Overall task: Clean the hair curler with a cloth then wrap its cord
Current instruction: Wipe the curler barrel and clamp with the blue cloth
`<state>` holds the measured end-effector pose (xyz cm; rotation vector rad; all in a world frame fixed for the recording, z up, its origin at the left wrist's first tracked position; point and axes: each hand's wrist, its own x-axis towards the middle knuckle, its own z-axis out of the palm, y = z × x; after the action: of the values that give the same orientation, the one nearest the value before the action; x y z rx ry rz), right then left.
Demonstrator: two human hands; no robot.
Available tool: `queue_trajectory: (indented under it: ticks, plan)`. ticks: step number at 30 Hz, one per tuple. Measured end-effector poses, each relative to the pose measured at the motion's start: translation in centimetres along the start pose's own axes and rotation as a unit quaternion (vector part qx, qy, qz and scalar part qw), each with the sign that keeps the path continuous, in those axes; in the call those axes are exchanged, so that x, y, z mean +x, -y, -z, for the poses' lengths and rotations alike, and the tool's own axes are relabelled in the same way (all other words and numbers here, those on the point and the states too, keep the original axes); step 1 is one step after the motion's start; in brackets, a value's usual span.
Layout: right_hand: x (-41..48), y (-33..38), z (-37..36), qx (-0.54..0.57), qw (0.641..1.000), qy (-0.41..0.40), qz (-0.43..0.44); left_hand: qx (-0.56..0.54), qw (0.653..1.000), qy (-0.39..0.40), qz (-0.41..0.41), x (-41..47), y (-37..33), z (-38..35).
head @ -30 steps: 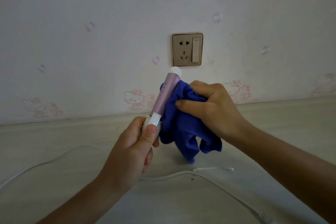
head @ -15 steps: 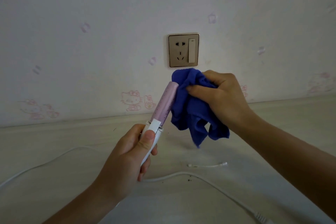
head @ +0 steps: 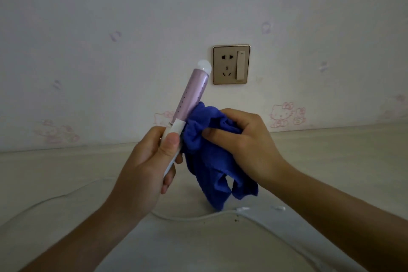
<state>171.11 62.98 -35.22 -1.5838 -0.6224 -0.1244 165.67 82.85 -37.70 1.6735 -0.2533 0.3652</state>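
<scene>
Aloft, hair curler (head: 192,95) in left hand (head: 144,161)

Lilac-pink barrel on hair curler (head: 191,95), rows of small dark dots; tip and handle white. Solid deep blue cloth (head: 209,161). White cord (head: 187,218). Bronze-gold socket plate (head: 231,51), beige switch. Off-white wall (head: 110,6), faint pink cartoon-cat prints, scattered pale lilac motifs. Pale beige table (head: 331,161), possibly light wood grain; too dim to be sure.

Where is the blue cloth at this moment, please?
In the head view, the blue cloth is bunched in the right hand, pressed against the lower barrel of the hair curler, just right of the left hand.
</scene>
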Motion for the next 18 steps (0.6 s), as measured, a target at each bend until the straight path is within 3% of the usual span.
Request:
queue_trajectory:
  ticks: [5,10,15,18]
  plan:
    - [0.2,-0.3,1.2,0.009,1.000,-0.014,0.008,-0.007,0.999,0.024,0.038,-0.7,0.7,-0.3]
    - [-0.3,-0.6,0.7,-0.003,0.998,0.063,-0.017,-0.003,0.999,0.043,0.022,-0.7,1.2,-0.9]
    - [-0.2,-0.7,1.0,-0.038,0.999,0.002,-0.004,-0.030,0.997,0.060,0.029,-1.0,1.3,-1.1]
    - [0.5,0.0,2.3,-0.020,0.997,-0.073,0.006,0.010,0.997,0.077,0.019,-1.3,1.2,-0.9]
